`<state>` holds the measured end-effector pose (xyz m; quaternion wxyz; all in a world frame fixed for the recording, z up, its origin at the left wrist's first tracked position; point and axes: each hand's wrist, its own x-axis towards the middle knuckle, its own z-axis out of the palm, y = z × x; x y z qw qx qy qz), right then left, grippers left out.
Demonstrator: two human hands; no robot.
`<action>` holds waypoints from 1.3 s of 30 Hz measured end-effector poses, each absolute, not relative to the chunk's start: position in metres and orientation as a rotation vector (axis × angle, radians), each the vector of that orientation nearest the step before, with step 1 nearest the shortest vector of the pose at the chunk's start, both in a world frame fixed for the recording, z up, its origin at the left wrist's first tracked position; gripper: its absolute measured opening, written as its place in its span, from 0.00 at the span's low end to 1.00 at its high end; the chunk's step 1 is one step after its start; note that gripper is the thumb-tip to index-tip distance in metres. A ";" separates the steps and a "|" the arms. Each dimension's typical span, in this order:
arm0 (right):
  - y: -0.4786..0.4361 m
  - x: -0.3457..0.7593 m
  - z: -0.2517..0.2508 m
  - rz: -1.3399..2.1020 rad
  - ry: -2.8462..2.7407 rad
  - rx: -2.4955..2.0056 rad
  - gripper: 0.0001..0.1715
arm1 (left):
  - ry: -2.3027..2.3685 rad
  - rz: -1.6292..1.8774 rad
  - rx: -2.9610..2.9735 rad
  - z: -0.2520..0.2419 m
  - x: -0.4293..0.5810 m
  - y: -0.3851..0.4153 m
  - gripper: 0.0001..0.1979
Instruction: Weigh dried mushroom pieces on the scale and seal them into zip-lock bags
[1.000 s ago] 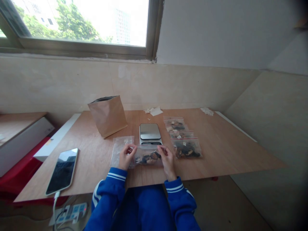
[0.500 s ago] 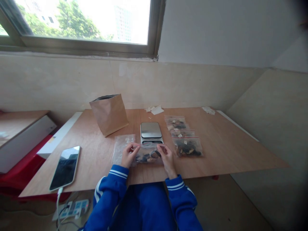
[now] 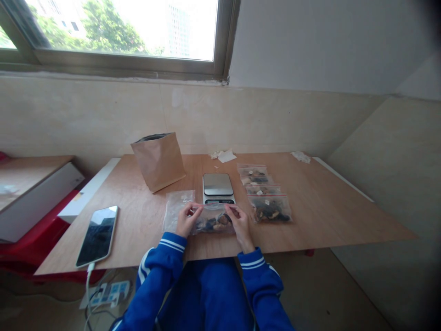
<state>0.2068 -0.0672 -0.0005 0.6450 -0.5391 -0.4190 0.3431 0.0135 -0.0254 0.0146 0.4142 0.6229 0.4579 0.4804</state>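
Observation:
A clear zip bag (image 3: 215, 224) with dark and tan pieces that look like dried mushrooms lies at the table's near edge. My left hand (image 3: 187, 219) pinches the left end of its zip edge. At the other end, the fingers of my right hand (image 3: 240, 225) are closed on the same edge. Just behind the bag stands a kitchen scale (image 3: 218, 185) with a bare steel plate. Flat clear bags (image 3: 174, 209) lie beside my left hand, partly under it. To the right, several filled zip bags (image 3: 270, 209) are laid in an overlapping column.
A brown paper bag (image 3: 160, 163) stands open at the back left. A phone (image 3: 98, 236) with a charging cable (image 3: 88, 285) lies near the left edge. Scraps of white paper (image 3: 225, 156) and another small white heap (image 3: 301, 157) are at the back. A power strip (image 3: 110, 294) is below the table.
The view has shifted slightly, so everything sits a little further right and higher. Both hands keep their pinch on the zip bag, whose top edge looks a little straighter.

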 end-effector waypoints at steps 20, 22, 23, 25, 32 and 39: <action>-0.067 0.206 -0.005 0.762 -0.972 -1.238 0.18 | 1.113 1.159 1.563 0.019 0.017 -0.026 0.11; -0.067 0.207 -0.005 0.767 -0.976 -1.229 0.17 | 1.108 1.150 1.554 0.018 0.017 -0.026 0.11; -0.066 0.207 -0.006 0.766 -0.976 -1.229 0.17 | 1.103 1.143 1.548 0.017 0.016 -0.026 0.12; -0.066 0.207 -0.007 0.759 -0.973 -1.238 0.18 | 1.090 1.134 1.537 0.017 0.015 -0.026 0.12; -0.067 0.208 -0.006 0.728 -0.982 -1.256 0.17 | 1.088 1.155 1.515 0.018 0.015 -0.027 0.12; -0.069 0.206 -0.001 0.842 -1.004 -1.221 0.19 | 1.064 1.092 1.524 0.017 0.017 -0.027 0.14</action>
